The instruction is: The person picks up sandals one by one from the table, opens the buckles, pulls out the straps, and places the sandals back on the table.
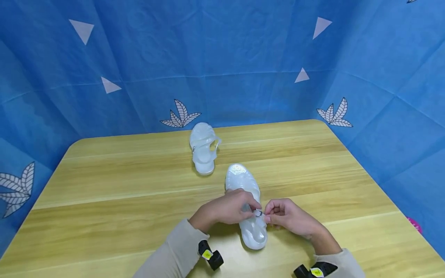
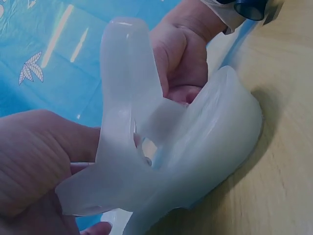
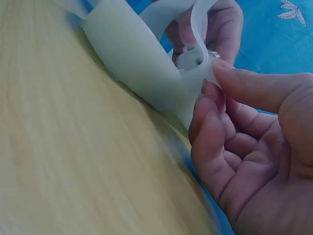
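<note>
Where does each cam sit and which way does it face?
Head: on the head, looking forward and down at table, both sandals; both hands, sleeves show.
Left wrist: behind left hand, facing near sandal's strap; right hand beyond.
Right wrist: beside right hand, facing strap; left fingers behind.
All three share the near sandal.

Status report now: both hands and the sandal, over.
Left hand and right hand pinch the ankle strap of the near translucent white jelly sandal on the wooden table. Second sandal apart, nothing obstructing.
</note>
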A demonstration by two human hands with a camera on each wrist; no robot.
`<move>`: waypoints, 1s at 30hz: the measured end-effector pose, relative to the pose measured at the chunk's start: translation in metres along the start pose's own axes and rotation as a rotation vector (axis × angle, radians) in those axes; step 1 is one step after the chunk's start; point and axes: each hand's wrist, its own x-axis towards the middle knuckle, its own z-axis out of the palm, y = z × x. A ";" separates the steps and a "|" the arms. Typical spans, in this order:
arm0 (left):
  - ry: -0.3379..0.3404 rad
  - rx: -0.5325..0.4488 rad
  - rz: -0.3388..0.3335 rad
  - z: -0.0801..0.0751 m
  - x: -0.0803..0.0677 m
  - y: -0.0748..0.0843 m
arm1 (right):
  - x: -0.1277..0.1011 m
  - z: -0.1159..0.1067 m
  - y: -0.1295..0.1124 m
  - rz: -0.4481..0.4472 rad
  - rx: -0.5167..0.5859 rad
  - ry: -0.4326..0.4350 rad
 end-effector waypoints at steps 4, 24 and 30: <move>-0.004 -0.010 -0.023 0.002 0.001 0.001 | 0.000 0.000 0.001 -0.031 0.048 -0.011; 0.063 -0.314 -0.001 0.015 0.006 -0.011 | 0.003 0.001 0.004 -0.099 0.235 -0.038; 0.086 -0.364 -0.024 0.017 0.006 -0.011 | 0.005 0.003 0.007 -0.112 0.317 -0.063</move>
